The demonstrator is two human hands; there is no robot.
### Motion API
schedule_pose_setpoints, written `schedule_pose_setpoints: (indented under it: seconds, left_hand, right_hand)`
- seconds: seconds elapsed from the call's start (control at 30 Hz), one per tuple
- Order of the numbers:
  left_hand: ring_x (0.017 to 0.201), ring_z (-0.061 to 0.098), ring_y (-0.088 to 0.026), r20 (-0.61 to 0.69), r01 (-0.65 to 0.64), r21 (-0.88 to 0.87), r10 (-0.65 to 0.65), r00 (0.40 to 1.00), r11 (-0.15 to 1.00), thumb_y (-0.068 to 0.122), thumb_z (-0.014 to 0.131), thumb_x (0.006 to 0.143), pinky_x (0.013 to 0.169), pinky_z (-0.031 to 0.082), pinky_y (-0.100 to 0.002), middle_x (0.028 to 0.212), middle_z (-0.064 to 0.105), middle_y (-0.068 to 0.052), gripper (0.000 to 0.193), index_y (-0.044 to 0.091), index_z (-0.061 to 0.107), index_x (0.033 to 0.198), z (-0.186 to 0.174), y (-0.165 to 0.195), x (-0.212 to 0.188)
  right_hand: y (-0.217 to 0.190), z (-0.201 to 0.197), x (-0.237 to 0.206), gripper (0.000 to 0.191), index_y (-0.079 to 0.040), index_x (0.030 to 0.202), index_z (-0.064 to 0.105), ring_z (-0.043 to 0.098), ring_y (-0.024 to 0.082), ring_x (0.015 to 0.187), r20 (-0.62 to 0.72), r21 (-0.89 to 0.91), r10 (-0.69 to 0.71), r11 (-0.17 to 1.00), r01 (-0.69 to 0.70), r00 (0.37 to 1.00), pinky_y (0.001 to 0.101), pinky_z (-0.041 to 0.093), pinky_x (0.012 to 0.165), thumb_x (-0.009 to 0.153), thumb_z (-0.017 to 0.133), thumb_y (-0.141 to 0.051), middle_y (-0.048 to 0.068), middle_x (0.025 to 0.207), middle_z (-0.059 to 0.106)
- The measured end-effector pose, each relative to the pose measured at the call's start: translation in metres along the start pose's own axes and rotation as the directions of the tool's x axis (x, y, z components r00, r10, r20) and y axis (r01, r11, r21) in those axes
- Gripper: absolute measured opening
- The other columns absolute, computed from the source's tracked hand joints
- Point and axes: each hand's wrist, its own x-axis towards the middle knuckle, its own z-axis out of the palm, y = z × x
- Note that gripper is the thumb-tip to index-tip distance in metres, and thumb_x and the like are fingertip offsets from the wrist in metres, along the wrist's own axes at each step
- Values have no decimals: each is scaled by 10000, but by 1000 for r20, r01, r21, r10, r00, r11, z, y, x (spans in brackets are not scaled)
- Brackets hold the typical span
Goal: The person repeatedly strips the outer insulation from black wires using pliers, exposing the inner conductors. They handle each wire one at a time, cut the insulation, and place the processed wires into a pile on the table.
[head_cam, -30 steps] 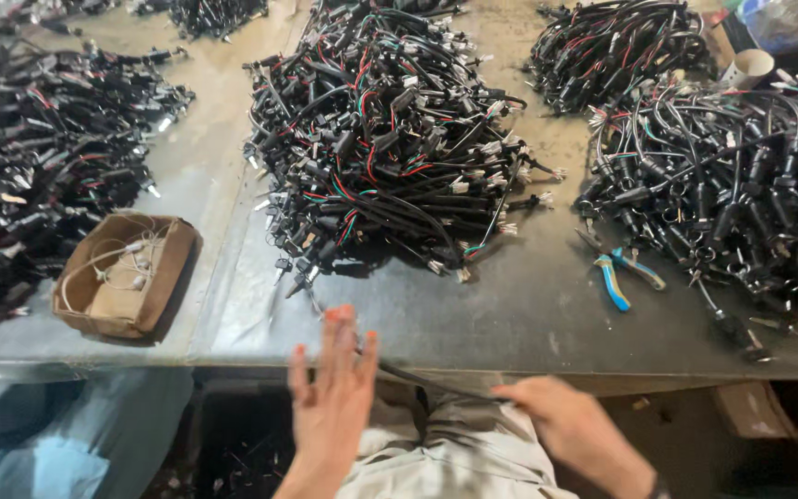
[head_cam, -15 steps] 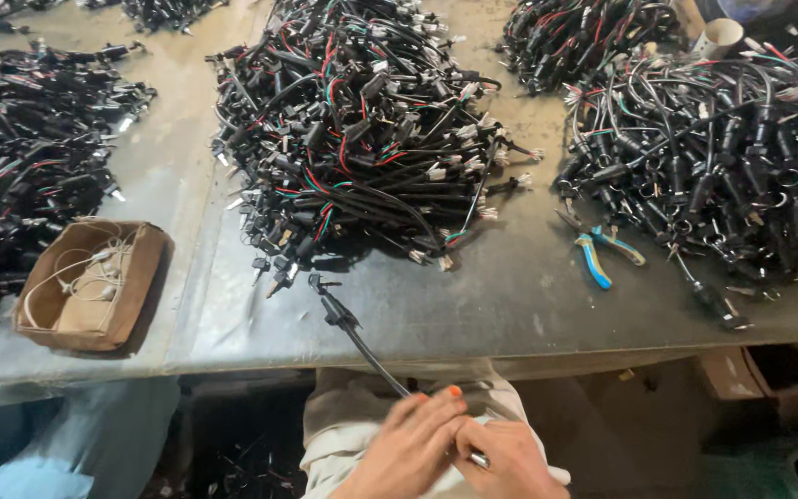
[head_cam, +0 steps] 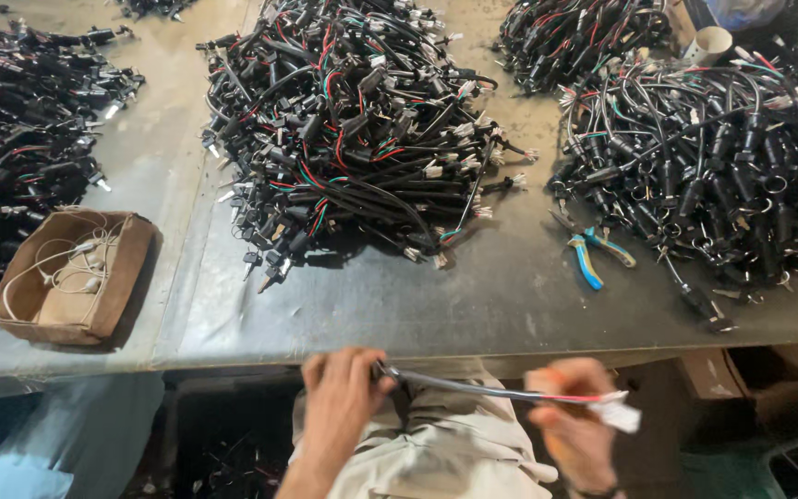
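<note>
My left hand (head_cam: 339,402) grips the black end of a wire harness (head_cam: 482,390) below the table's front edge, over my lap. My right hand (head_cam: 573,420) pinches the other end, where red and other coloured wires meet a white connector (head_cam: 619,413). The cable is stretched nearly level between the two hands. Above them, on the metal table (head_cam: 510,305), lies a big heap of similar black harnesses (head_cam: 353,129) with red, green and white bits.
More harness heaps lie at the left (head_cam: 20,139), right (head_cam: 713,157) and back right (head_cam: 584,37). Blue-handled pliers (head_cam: 593,254) rest beside the right heap. A brown cardboard box (head_cam: 71,277) with thin wires sits near the front left. A paper tube (head_cam: 706,44) stands at the back.
The hands, close together over my lap half a second ago, have drawn apart and pulled the harness taut. It has come off the table's front edge.
</note>
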Motion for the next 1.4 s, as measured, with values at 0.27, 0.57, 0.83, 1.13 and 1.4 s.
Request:
schedule_pose_setpoints:
  seconds: [0.27, 0.57, 0.83, 1.13, 1.4]
  left_hand:
    - [896, 588, -294, 310, 362, -558, -217, 926, 747, 264, 792, 872, 817, 484, -382, 978, 699, -81, 376, 85, 638, 1165, 32, 43, -57]
    - [903, 583, -273, 387, 284, -810, 105, 916, 513, 39, 612, 993, 794, 479, -341, 987, 532, -139, 134, 78, 645, 1116, 30, 31, -73]
    - [1176, 512, -147, 587, 588, -801, -45, 809, 112, 126, 592, 1028, 1099, 383, -285, 1206, 547, -62, 393, 143, 332, 1323, 33, 33, -81]
    - [990, 664, -182, 734, 670, -598, -35, 678, 440, 234, 678, 933, 793, 524, -328, 1073, 701, -59, 340, 63, 519, 1180, -21, 33, -41]
    - [1041, 700, -212, 652, 535, -627, 7, 758, 566, 275, 697, 942, 789, 533, -335, 1096, 736, -99, 346, 47, 555, 1160, -13, 22, -45]
  right_hand:
    - [62, 25, -15, 153, 37, 879, 727, 652, 158, 615, 259, 97, 565, 792, -603, 784, 286, 499, 439, 798, 813, -60, 103, 820, 671]
    - [35, 13, 1, 114, 22, 908, 806, 743, 225, 789, 514, -58, 441, 874, -483, 736, 341, 626, 679, 797, 781, 39, 146, 967, 771]
    - [-5, 16, 10, 192, -81, 1012, 815, 773, 240, 919, 761, -296, 119, 938, 178, 637, 319, 616, 758, 831, 818, -16, 81, 1080, 769]
    - [-12, 31, 7, 239, -96, 1059, 810, 777, 219, 825, 729, -398, 173, 895, 204, 663, 297, 624, 672, 821, 824, -100, 78, 1002, 783]
    - [6, 17, -8, 307, -29, 1175, 748, 771, 271, 1052, 809, -248, -16, 897, 365, 587, 333, 635, 862, 870, 768, -48, 125, 1189, 760]
